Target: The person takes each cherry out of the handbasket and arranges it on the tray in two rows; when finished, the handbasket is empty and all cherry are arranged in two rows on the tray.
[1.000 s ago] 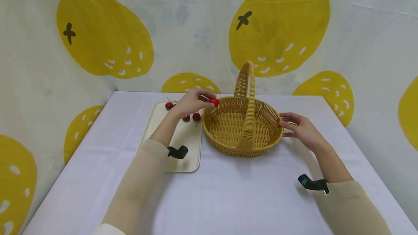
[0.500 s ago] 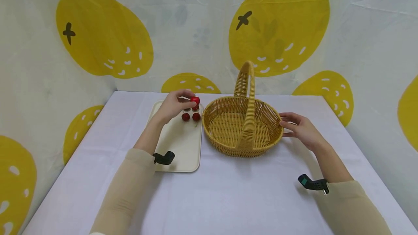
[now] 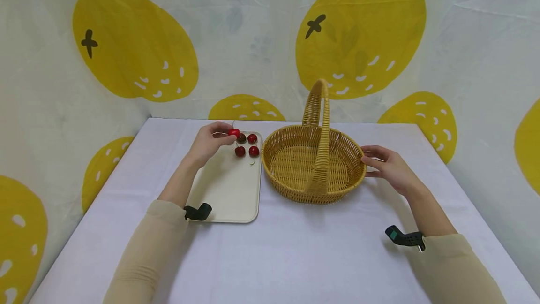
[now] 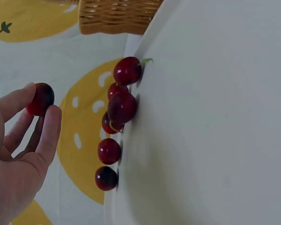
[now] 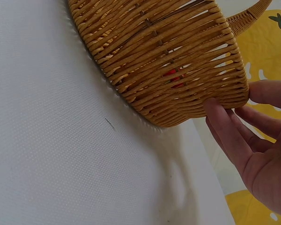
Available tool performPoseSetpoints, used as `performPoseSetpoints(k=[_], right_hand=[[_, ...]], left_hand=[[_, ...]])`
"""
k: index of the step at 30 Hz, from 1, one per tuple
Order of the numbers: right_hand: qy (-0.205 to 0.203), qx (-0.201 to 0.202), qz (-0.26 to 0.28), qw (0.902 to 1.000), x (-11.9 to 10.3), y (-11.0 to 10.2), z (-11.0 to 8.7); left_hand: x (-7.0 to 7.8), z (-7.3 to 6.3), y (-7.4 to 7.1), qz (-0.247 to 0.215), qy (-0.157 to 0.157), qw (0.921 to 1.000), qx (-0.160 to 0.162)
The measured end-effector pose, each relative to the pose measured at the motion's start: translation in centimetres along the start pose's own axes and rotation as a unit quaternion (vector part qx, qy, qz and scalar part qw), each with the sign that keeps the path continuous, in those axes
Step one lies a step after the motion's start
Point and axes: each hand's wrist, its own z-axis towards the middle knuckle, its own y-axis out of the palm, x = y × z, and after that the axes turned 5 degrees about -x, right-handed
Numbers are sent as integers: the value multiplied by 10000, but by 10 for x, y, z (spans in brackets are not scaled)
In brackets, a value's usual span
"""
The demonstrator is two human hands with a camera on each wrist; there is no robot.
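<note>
My left hand (image 3: pixel 206 142) pinches a bright red cherry (image 3: pixel 234 132) between thumb and fingertips, over the back left part of the cream tray (image 3: pixel 228 196). In the left wrist view, the held cherry (image 4: pixel 40 99) looks dark red and is apart from the others. Several dark red cherries (image 3: pixel 240 151) with thin stems lie at the tray's back right, close to the held one. My right hand (image 3: pixel 390 168) grips the right rim of a wicker basket (image 3: pixel 291 186) with a tall arched handle. Its thumb and fingers meet the basket's wall in the right wrist view.
The basket stands just right of the tray, its handle (image 3: pixel 322 140) rising across the middle. A white cloth (image 3: pixel 312 252) covers the table, and a curtain with yellow fruit prints (image 3: pixel 261 36) hangs behind. Black cameras (image 3: pixel 198 212) sit on both wrists.
My left hand has moved left with the cherry, from beside the basket's left rim to the tray's back left, uncovering the cherries there. The right hand and basket have stayed put.
</note>
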Motion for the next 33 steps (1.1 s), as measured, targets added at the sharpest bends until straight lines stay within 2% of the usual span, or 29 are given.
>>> performPoseSetpoints(k=[8, 19, 27, 33], right_hand=[[58, 0, -4, 10000, 0, 0, 0], [77, -13, -2, 10000, 4, -2, 2], [66, -3, -40, 10000, 5, -2, 3], [80, -8, -62, 9999, 4, -2, 3]], left_hand=[[-10, -4, -11, -90, -129, 9993, 333], [-26, -7, -21, 100, -620, 9961, 613], [-35, -3, -22, -97, -1170, 9914, 582], [-35, -4, -20, 94, -1444, 9879, 561]])
